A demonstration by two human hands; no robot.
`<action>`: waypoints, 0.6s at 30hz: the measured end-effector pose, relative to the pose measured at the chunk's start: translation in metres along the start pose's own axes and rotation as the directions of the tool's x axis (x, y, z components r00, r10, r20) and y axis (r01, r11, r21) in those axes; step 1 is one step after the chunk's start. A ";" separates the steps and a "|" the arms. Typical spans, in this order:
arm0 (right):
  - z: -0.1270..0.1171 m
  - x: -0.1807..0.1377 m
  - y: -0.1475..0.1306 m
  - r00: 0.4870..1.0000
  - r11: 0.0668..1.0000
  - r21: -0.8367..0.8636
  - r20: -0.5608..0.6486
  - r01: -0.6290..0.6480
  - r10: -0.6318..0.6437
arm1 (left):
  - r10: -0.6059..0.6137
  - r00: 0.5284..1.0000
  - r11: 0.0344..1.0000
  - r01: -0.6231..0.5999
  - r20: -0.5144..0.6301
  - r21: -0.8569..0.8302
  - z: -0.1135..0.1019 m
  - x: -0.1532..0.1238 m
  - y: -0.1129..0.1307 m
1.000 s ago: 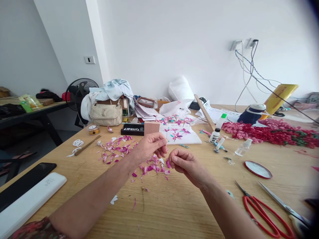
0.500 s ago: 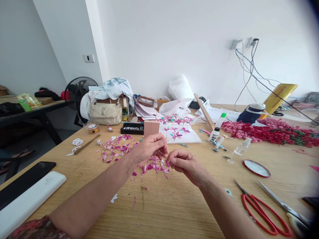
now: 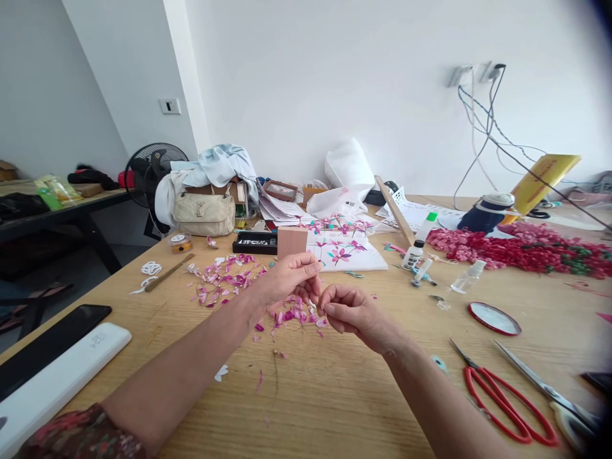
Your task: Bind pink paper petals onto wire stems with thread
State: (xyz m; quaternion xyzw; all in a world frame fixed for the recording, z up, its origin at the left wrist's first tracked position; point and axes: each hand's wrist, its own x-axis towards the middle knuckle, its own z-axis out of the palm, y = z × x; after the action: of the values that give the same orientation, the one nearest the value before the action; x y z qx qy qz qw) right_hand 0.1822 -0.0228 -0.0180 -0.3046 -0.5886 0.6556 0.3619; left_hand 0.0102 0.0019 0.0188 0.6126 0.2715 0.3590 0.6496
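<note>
My left hand [image 3: 297, 279] is pinched closed above the middle of the table, its thumb against the fingers. My right hand [image 3: 351, 311] meets it from the right, thumb and forefinger pressed together, the fingertips of both almost touching. Whatever lies between the fingers is too small or hidden to make out. Below and behind the hands, pink and magenta petals [image 3: 294, 312] lie scattered, with a larger heap of petals [image 3: 224, 280] to the left. Behind them, finished-looking pink flowers with teal parts [image 3: 340, 255] rest on a white sheet [image 3: 375, 262], beside a wooden block [image 3: 292, 242].
Red-handled scissors [image 3: 507, 405] and silver scissors [image 3: 526, 370] lie at the right, near a red-rimmed round dish [image 3: 495, 319]. Small bottles [image 3: 412, 255] stand farther back, beside pink flower bunches [image 3: 507, 252]. A white bar-shaped case [image 3: 62, 370] and black phone [image 3: 71, 325] lie left.
The view has shifted slightly. Both hands keep nearly the same place and pinch; the bit of pink seen at my right fingertips before is no longer visible there.
</note>
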 end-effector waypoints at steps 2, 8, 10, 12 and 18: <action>0.001 0.000 -0.001 1.000 1.000 0.000 0.021 -0.016 0.016 | 0.005 1.000 1.000 -0.005 -0.010 0.023 0.001 0.000 0.000; 0.002 0.001 -0.001 0.998 0.999 0.014 0.040 -0.053 0.052 | 0.026 0.999 0.999 -0.025 -0.037 0.042 0.000 0.000 0.001; 0.003 0.001 0.000 0.998 0.998 0.018 0.025 -0.058 0.058 | 0.027 0.998 1.000 -0.027 -0.048 0.011 0.001 0.000 0.001; 0.003 0.001 0.000 0.998 0.998 0.018 0.015 -0.063 0.063 | 0.028 0.998 0.999 -0.029 -0.058 -0.016 0.001 0.000 0.000; 0.003 0.001 0.001 0.998 0.998 -0.002 0.025 -0.057 0.057 | 0.061 0.996 0.997 -0.064 -0.069 -0.046 0.005 0.001 -0.001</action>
State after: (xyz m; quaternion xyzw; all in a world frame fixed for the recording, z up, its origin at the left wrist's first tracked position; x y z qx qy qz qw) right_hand 0.1795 -0.0239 -0.0184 -0.3132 -0.5846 0.6690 0.3355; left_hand 0.0146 -0.0001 0.0185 0.5923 0.2653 0.4063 0.6432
